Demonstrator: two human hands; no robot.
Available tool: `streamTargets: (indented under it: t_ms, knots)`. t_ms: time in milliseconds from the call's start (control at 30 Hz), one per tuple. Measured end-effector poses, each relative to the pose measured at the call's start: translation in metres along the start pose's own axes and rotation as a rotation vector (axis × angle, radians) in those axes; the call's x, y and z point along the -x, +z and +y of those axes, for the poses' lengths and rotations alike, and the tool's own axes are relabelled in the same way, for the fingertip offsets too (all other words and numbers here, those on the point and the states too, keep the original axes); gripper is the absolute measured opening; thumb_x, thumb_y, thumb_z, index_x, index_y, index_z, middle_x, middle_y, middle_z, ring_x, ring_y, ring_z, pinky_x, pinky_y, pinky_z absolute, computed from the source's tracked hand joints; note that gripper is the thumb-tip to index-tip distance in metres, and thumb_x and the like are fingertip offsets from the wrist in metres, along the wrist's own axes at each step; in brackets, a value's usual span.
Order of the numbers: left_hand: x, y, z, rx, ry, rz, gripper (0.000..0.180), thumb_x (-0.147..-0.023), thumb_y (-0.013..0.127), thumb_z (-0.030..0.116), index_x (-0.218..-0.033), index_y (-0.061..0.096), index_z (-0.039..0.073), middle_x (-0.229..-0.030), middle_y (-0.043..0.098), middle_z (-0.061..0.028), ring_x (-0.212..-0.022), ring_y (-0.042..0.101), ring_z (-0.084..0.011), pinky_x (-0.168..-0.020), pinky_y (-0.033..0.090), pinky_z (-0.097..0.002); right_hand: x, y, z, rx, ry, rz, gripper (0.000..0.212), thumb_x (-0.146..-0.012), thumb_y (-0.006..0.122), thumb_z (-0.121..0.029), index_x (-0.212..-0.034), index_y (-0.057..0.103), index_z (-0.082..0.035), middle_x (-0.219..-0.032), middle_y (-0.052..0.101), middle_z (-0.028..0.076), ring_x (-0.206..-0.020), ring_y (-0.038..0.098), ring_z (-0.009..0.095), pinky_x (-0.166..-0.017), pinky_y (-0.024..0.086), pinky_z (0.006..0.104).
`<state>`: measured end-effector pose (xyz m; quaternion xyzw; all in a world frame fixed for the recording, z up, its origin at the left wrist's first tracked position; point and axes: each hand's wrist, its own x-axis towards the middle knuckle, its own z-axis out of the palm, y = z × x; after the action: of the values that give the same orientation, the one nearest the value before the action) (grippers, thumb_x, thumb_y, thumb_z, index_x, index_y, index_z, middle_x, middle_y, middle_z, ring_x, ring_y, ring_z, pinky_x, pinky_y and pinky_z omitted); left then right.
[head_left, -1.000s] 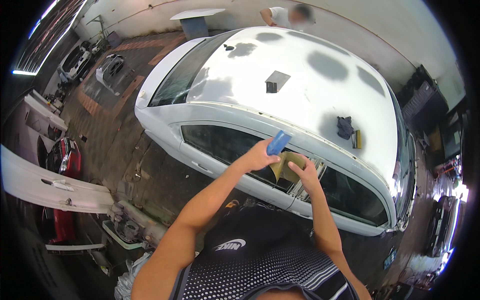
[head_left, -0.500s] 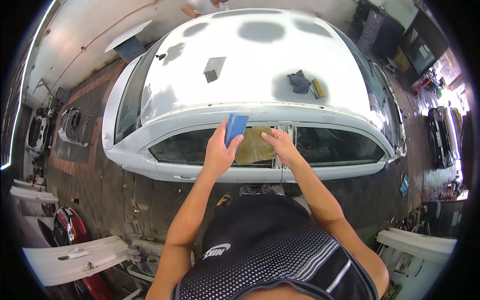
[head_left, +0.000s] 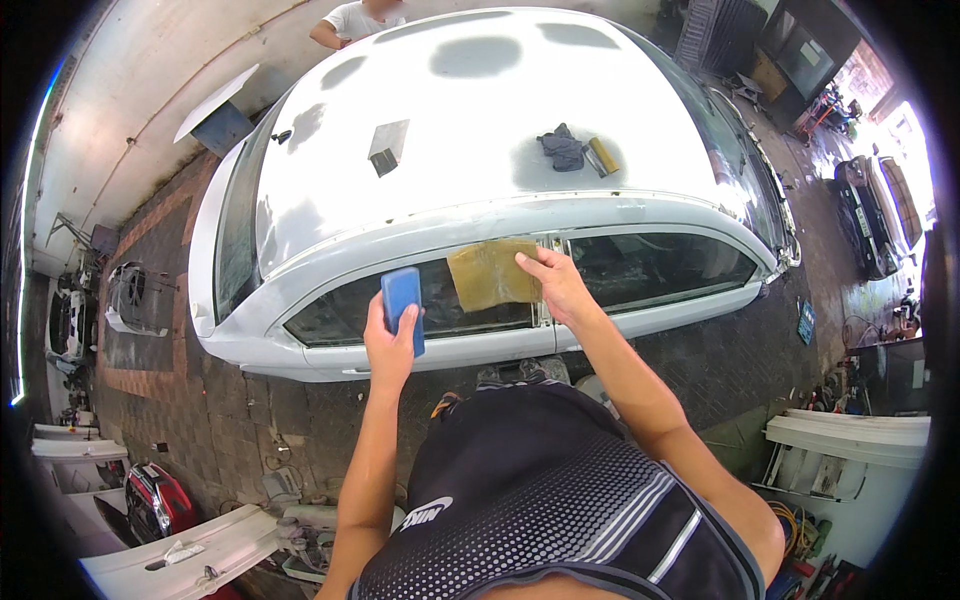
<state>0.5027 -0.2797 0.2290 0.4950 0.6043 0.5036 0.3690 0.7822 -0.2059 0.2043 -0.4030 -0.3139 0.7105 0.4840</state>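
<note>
L hand grips blue blk | R hand pinches tan sheet | car ahead

glare: car roof | brightest light: opening, right | rim: black, edges bent

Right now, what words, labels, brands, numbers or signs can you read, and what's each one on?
Dark top: a white logo with lettering, which I won't copy out.
Blue block in the left hand: no readable text.
Yellow-brown sheet in the right hand: no readable text.
Blue item on the floor at right: pale marks, too small to read.
</note>
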Motion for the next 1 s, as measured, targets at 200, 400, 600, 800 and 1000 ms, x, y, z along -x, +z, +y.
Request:
streamTargets:
  t_ms: [200,400,600,800,1000]
  knots:
    - [0.056,-0.046,-0.077,-0.377,-0.009,0.209,0.051,-0.093,0.07,0.017,-0.138,0.052,-0.002,-0.115,0.071,-0.0192,-0.101,0.07,-0.0332,-0.092,0.053,-0.0414,-0.019,0.0,-0.002,-0.033,0.022,-0.011,0.03,-0.102,0.064,-0.015,-0.128,0.065,0.001,-0.119,0.071,0.006,-0.107,0.067,0.015,-0.096,0.052,0.0338]
    - [0.148,-0.089,-0.149,-0.558,-0.29,0.217,0.052,-0.09,0.07,0.016,-0.137,0.053,0.001,-0.114,0.069,-0.0285,-0.104,0.069,-0.0459,-0.089,0.053,-0.0485,-0.077,-0.006,0.008,-0.077,0.11,0.03,0.03,-0.101,0.064,-0.013,-0.127,0.06,0.002,-0.117,0.07,0.011,-0.106,0.069,0.02,-0.094,0.056,0.0374]
    - [0.27,-0.128,-0.218,-0.69,-0.55,0.271,0.057,-0.085,0.075,0.022,-0.134,0.055,0.003,-0.111,0.07,-0.0284,-0.104,0.067,-0.0485,-0.089,0.053,-0.052,-0.207,-0.011,-0.02,-0.03,0.05,0.132,0.025,-0.101,0.061,-0.009,-0.123,0.06,0.003,-0.116,0.069,0.014,-0.103,0.07,0.026,-0.091,0.059,0.0433]
    - [0.417,-0.157,-0.257,-0.744,-0.927,0.399,0.069,-0.078,0.079,0.017,-0.137,0.052,-0.008,-0.126,0.064,-0.0297,-0.119,0.062,-0.0455,-0.102,0.049,-0.0485,-0.313,-0.01,-0.027,-0.059,-0.015,0.31,0.027,-0.097,0.066,-0.007,-0.119,0.06,0.008,-0.115,0.068,0.018,-0.102,0.069,0.03,-0.089,0.059,0.0465]
    - [0.462,-0.153,-0.247,-0.72,-1.113,0.41,0.068,-0.076,0.082,0.016,-0.133,0.054,-0.009,-0.125,0.064,-0.0296,-0.118,0.062,-0.0456,-0.101,0.049,-0.0476,-0.34,-0.001,0.016,0.219,-0.239,0.554,0.045,-0.091,0.073,-0.014,-0.127,0.057,0.008,-0.125,0.065,0.022,-0.112,0.065,0.033,-0.097,0.053,0.046]
